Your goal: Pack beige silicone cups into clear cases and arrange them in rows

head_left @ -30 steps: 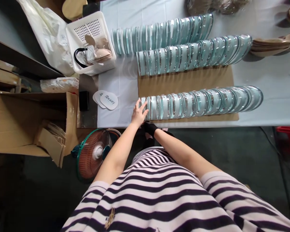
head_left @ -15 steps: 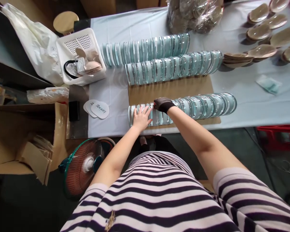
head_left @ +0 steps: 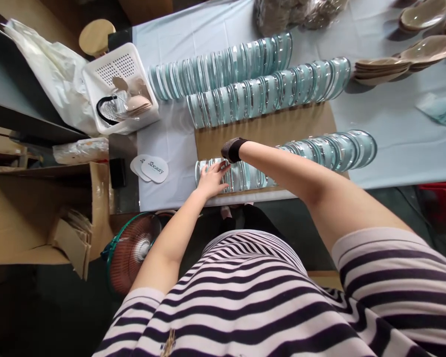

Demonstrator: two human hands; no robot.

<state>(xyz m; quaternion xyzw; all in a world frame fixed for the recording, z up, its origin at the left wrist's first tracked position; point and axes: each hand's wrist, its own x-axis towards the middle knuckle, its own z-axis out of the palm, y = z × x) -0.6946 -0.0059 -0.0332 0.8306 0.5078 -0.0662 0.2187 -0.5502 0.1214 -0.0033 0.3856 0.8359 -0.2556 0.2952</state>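
Observation:
Three long rows of clear, teal-tinted packaged items stand on edge on the table. The near row [head_left: 319, 148] lies on a brown cardboard sheet [head_left: 267, 130]. My left hand [head_left: 211, 179] lies flat with spread fingers against the left end of that row. My right hand [head_left: 231, 149], in a dark mesh glove, reaches across the row just behind the left hand, fingers curled on the top of the row's left end. Whether it grips a piece I cannot tell. The two farther rows [head_left: 267, 91] [head_left: 219, 67] stand untouched.
A white perforated basket [head_left: 111, 69] with beige pads and a black loop sits at the table's left. White "Sbeauty" cards [head_left: 152, 168] lie beside the near row. Beige cup stacks [head_left: 386, 69] are at far right. A fan [head_left: 134, 250] and an open carton [head_left: 33, 213] stand below left.
My gloved right hand came up from below the table edge onto the near row and then slid left toward its end. My left hand stayed at the row's left end.

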